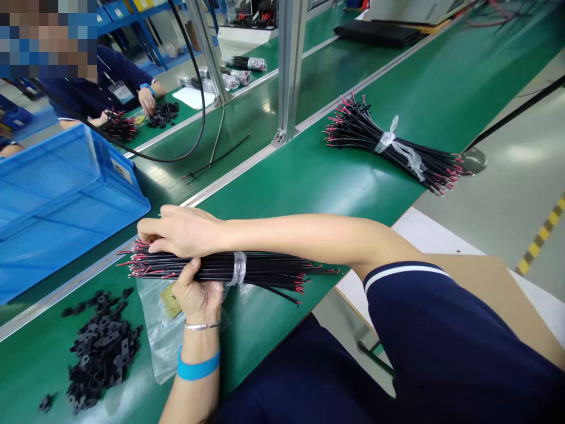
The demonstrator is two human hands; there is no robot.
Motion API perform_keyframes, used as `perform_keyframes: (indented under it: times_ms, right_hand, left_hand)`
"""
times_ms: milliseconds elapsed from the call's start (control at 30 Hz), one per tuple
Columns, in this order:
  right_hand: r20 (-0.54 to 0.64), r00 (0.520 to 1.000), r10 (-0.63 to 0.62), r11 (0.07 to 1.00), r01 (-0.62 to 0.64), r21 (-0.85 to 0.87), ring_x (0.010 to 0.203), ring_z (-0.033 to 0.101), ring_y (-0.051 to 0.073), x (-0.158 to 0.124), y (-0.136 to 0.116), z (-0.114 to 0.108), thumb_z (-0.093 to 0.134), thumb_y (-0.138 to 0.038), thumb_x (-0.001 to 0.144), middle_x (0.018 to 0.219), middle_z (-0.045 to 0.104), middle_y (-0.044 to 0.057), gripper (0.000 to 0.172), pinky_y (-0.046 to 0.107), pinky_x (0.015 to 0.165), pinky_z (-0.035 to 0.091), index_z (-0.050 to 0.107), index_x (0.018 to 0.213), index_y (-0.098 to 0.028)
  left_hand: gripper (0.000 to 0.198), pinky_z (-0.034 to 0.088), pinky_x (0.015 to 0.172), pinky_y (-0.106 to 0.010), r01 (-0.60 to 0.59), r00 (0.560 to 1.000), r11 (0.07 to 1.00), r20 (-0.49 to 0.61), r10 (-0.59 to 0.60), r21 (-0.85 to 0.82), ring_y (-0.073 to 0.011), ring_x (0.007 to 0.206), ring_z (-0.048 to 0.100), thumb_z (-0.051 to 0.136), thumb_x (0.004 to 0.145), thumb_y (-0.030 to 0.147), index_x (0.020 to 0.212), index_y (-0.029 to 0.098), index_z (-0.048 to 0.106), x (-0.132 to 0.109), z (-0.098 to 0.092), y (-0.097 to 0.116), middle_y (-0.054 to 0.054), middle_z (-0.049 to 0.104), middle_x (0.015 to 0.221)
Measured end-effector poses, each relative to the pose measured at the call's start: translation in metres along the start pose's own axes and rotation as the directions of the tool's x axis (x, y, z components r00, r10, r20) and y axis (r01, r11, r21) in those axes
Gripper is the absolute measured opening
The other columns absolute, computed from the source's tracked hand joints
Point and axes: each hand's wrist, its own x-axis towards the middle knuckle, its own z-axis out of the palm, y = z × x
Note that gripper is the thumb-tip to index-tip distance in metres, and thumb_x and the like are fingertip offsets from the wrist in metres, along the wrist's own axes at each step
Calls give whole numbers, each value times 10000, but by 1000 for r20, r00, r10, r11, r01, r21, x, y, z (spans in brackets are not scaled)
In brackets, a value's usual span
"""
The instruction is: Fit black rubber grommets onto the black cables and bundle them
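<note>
A bundle of black cables [273, 272] with bare red wire ends lies across the green bench in front of me, bound by a band of clear plastic wrap [239, 268]. My left hand [198, 291] grips it from below and near side, thumb over the cables. From above, my right hand [180, 229] reaches over the left end, its curled fingers closed at the red ends; the fingertips are partly hidden. Under the bundle lies a clear plastic bag [161, 347], with a yellow sponge-like piece [170, 301] by it. Small black plastic parts [103, 347] are heaped left of my left hand.
A second tied cable bundle [392, 144] lies on the bench [282, 182] at the right. A blue bin [66, 200] stands at the left. Behind a metal post [291, 70], a co-worker's hand [148, 101] is at another pile of black parts [163, 115]. A black hose [200, 88] hangs nearby.
</note>
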Motion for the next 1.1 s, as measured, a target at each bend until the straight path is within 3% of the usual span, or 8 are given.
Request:
perform_keyframes:
  times_ms: [167, 333, 467, 667, 800, 900, 1000, 1100]
  right_hand:
    - [33, 997, 72, 993, -68, -92, 1039, 541, 262, -83, -11, -30, 574, -444, 898, 1169, 610, 135, 459, 414, 891, 440, 470, 1237, -153]
    - [135, 902, 409, 908, -388, -156, 1352, 255, 460, -175, -9, -7, 805, -599, 546, 1441, 327, 308, 1166, 632, 1062, 258, 270, 1423, -47]
    - [190, 865, 464, 885, -464, -46, 1229, 457, 379, -178, -5, 6, 613, -254, 748, 1316, 489, 241, 713, 581, 1013, 343, 325, 1381, -98]
    - [522, 823, 222, 908, -370, 197, 752, 651, 178, -150, 14, -39, 609, -194, 652, 912, 686, 14, 518, 275, 658, 524, 531, 1164, -172]
    - [635, 766, 98, 925, -306, 227, 548, 603, 135, -140, 33, -50, 665, -267, 654, 688, 666, -21, 255, 239, 533, 498, 657, 878, -147]
    - [522, 840, 146, 958, -252, 138, 684, 617, 182, -136, 34, -52, 703, -286, 663, 799, 673, 25, 288, 301, 635, 520, 677, 912, -145]
    - [235, 950, 205, 977, -215, 15, 961, 551, 253, -140, 15, -43, 629, -245, 775, 1053, 622, 123, 347, 438, 863, 461, 613, 1108, -150]
    - [63, 985, 158, 987, -157, -18, 855, 513, 245, -148, -10, -12, 572, -239, 838, 896, 606, 109, 167, 448, 805, 442, 646, 974, -173]
  left_hand:
    - [180, 527, 880, -333, 148, 984, 979, -81, -160, -139, -160, 800, 691, 699, 644, 150, 808, 213, 659, -4, -3, -1, 53, 705, 736]
    - [164, 530, 866, -385, 255, 934, 905, -155, -322, -339, -171, 790, 696, 716, 690, 197, 844, 193, 660, -14, 1, 2, 14, 712, 776]
    - [294, 493, 945, -441, 251, 957, 907, -56, -286, -338, -288, 1054, 659, 727, 688, 357, 928, 191, 695, -20, 1, 8, -69, 741, 978]
    - [656, 449, 1011, -493, 271, 951, 903, 241, -196, -335, -337, 1232, 548, 828, 574, 463, 1166, 259, 630, -17, -3, 12, -111, 617, 1308]
    - [499, 515, 929, -431, 252, 967, 861, 90, -237, -441, -247, 974, 685, 870, 546, 300, 999, 241, 670, -19, 2, 1, -40, 739, 959]
    - [269, 546, 822, -352, 250, 930, 832, -117, -349, -495, -178, 777, 704, 811, 615, 156, 826, 207, 651, -19, 5, -7, 13, 710, 735]
    - [183, 543, 724, -283, 237, 879, 821, -245, -409, -520, -150, 702, 691, 750, 676, 107, 794, 181, 632, -15, 7, -12, 10, 696, 715]
    - [136, 538, 694, -260, 228, 860, 815, -283, -425, -533, -139, 687, 684, 728, 713, 114, 791, 166, 629, -14, 7, -13, 4, 694, 724]
